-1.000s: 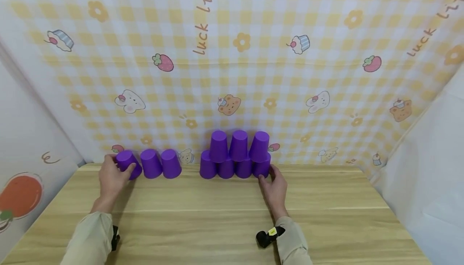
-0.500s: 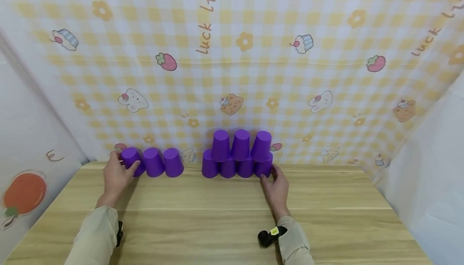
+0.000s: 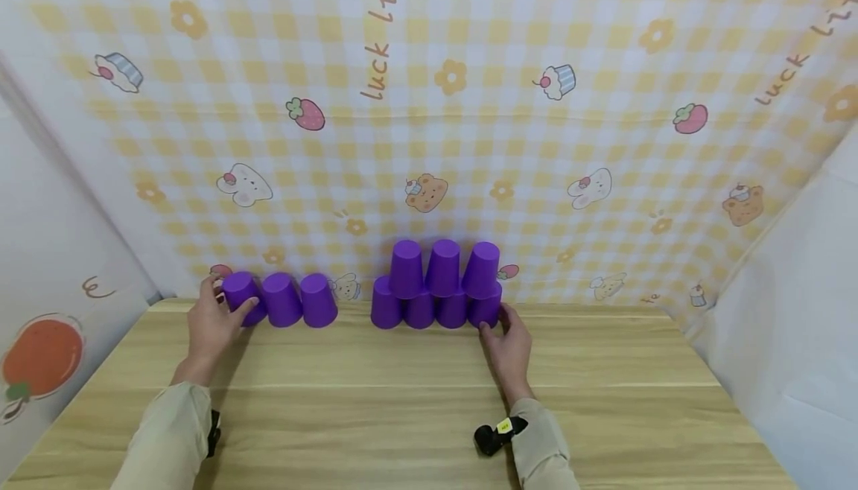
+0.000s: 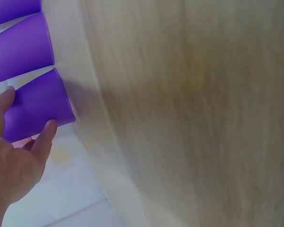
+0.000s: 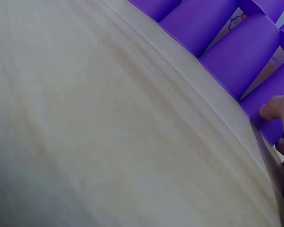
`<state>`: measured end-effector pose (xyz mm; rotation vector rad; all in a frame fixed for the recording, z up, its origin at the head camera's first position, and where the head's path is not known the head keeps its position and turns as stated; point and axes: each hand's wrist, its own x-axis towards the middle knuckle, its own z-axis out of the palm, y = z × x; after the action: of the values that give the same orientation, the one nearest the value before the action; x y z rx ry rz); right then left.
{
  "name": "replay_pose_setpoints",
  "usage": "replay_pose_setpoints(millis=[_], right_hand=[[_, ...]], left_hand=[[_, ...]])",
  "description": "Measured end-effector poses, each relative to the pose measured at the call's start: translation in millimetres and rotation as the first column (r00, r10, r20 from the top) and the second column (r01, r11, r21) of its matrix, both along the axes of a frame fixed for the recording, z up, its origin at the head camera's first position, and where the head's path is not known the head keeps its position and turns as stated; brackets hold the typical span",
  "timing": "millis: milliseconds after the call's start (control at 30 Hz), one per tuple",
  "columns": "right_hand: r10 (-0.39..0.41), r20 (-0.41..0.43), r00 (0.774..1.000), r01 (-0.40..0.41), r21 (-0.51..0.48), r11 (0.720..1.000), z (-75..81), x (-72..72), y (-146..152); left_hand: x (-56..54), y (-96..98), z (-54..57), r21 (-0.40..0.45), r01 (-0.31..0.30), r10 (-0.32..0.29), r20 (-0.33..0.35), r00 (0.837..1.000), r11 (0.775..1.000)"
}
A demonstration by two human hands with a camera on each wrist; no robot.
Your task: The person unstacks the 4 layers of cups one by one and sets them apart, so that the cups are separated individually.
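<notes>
Upside-down purple cups stand along the back of the table. My left hand [image 3: 213, 326] holds the leftmost cup [image 3: 239, 298] of a row of three, thumb on the near side and fingers round its outer side. In the left wrist view this cup [image 4: 40, 105] touches or nearly touches its neighbour [image 4: 23, 49] at the rim. My right hand [image 3: 511, 350] grips the right end cup [image 3: 484, 313] in the bottom row of a two-level stack. Three cups sit on top, the middle one [image 3: 443, 268] bridging two below. The right wrist view shows the right thumb [image 5: 274, 108] against the end cup.
A wood-grain table [image 3: 362, 408] runs up to a yellow checked cloth [image 3: 469, 155] hanging just behind the cups. A gap separates the row of three from the stack. White cloth hangs at both sides. Black wrist devices [image 3: 496, 436] are strapped at the sleeves.
My left hand has slid the leftmost cup rightward, closing the small gap to its neighbour; it has stayed there over the last half second. The right hand and the stack look unchanged.
</notes>
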<state>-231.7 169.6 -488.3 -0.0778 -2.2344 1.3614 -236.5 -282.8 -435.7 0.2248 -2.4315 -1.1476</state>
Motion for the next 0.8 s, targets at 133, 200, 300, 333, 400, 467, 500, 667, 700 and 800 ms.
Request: replay_pose_setpoints(millis=[133, 200, 300, 333, 400, 467, 500, 667, 700, 800], right_hand=[[-0.001, 0.003, 1.000, 0.001, 0.006, 1.000, -0.8, -0.4, 0], [0.000, 0.002, 1.000, 0.000, 0.005, 1.000, -0.3, 0.4, 0], [0.001, -0.001, 1.000, -0.001, 0.003, 1.000, -0.3, 0.8, 1], [0.001, -0.001, 1.000, -0.001, 0.003, 1.000, -0.1, 1.0, 0], [-0.001, -0.001, 1.000, 0.001, 0.004, 1.000, 0.7, 1.5, 0], [-0.002, 0.002, 1.000, 0.002, 0.006, 1.000, 1.3, 2.3, -1], [-0.003, 0.003, 1.000, 0.003, 0.006, 1.000, 1.7, 2.6, -1], [-0.006, 0.002, 1.000, 0.006, 0.009, 1.000, 0.9, 1.8, 0], [-0.006, 0.001, 1.000, 0.006, 0.009, 1.000, 0.8, 1.6, 0], [-0.004, 0.003, 1.000, 0.004, 0.011, 1.000, 0.4, 1.2, 0]], left_hand=[[6.7, -1.0, 6.8, 0.002, 0.035, -0.035, 0.062, 0.997, 0.999], [10.8, -0.2, 12.2, 0.009, 0.025, -0.025, 0.076, 0.997, 1.000], [14.9, 3.0, 21.6, 0.034, -0.019, 0.018, 0.037, 0.999, 0.999], [16.0, 4.4, 25.6, 0.037, -0.037, 0.036, 0.014, 0.999, 0.999], [17.5, 8.8, 34.3, 0.059, -0.066, 0.069, -0.047, 0.997, 0.996], [18.4, 14.2, 43.6, 0.082, -0.081, 0.090, -0.111, 0.990, 0.993], [18.6, 17.2, 48.4, 0.093, -0.081, 0.095, -0.148, 0.984, 0.992], [17.7, 35.2, 70.1, 0.109, -0.037, 0.067, -0.292, 0.954, 0.993], [17.4, 39.1, 73.7, 0.102, -0.028, 0.058, -0.312, 0.948, 0.994], [16.9, 50.9, 83.5, 0.091, -0.009, 0.041, -0.360, 0.932, 0.996]])
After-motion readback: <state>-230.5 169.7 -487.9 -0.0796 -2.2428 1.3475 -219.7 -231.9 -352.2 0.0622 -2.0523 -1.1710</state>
